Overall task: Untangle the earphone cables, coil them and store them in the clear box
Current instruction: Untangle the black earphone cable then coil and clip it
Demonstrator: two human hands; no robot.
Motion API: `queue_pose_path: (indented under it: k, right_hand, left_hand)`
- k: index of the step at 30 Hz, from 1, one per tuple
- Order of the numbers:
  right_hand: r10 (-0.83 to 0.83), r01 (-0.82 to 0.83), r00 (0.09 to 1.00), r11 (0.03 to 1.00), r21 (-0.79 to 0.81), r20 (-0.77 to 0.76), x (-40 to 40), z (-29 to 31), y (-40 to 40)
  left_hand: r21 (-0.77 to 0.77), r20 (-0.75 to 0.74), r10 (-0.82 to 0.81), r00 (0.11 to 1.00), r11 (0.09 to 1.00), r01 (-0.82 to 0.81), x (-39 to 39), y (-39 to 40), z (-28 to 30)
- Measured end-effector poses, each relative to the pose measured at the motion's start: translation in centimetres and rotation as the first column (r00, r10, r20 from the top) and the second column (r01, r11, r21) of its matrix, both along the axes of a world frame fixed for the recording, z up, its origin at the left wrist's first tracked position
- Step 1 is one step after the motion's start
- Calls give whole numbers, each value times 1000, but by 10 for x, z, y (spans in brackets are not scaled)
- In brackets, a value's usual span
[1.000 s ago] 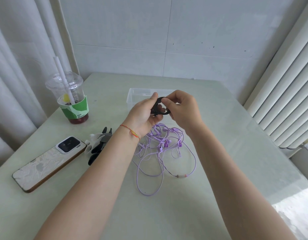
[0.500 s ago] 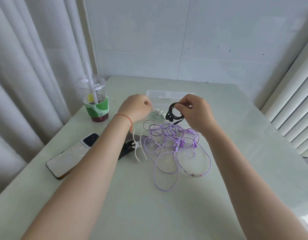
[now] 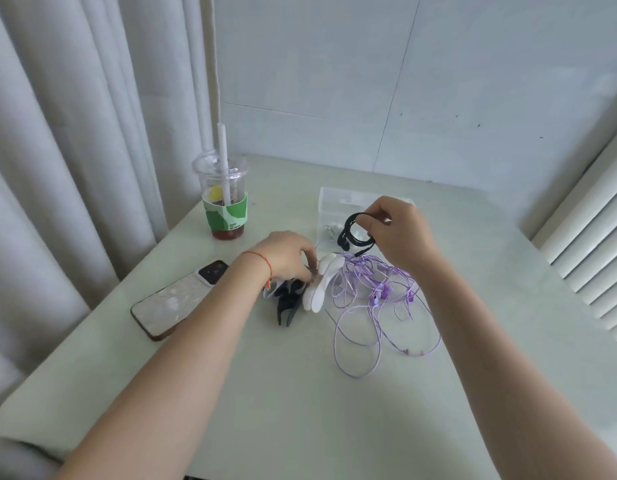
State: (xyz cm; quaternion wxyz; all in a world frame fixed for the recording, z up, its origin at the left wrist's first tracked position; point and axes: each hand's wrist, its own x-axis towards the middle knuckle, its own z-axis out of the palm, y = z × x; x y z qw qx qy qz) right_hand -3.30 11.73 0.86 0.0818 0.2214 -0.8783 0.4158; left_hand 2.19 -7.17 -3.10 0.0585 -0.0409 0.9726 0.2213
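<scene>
My right hand (image 3: 400, 233) holds a coiled black earphone cable (image 3: 356, 233) in the air, just in front of the clear box (image 3: 329, 199). The box stands at the table's far middle with something pale inside. Below the coil a tangle of purple earphone cables (image 3: 379, 299) lies spread on the table. My left hand (image 3: 288, 254) is down at the table to the left of the tangle, its fingertips pinching a white clip (image 3: 322, 284). A black clip (image 3: 288, 301) lies beside the white one.
A plastic cup (image 3: 225, 206) with a green sleeve and a white straw stands at the back left. A phone (image 3: 177, 299) lies face down near the left table edge. Curtains hang on the left, and slatted blinds on the right.
My left hand let go of the black coil and dropped to the clips at the left, taking the white one. My right hand keeps the coil. The view has swung leftwards.
</scene>
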Motion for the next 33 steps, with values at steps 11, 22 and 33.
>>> queue_pose_path:
  k: [11,22,33]
  right_hand:
    - [-19,19,1000,999,-40,10,4,0,10]
    - [-62,64,998,985,-162,19,-6,3,21]
    - [-65,68,997,991,-115,31,-4,-7,8]
  left_hand:
    - [-9,-109,-25,994,1000,24,-12,19,-8]
    - [243,-222,232,947,954,-177,-9,3,12]
    - [86,-87,131,988,989,-124,-5,3,7]
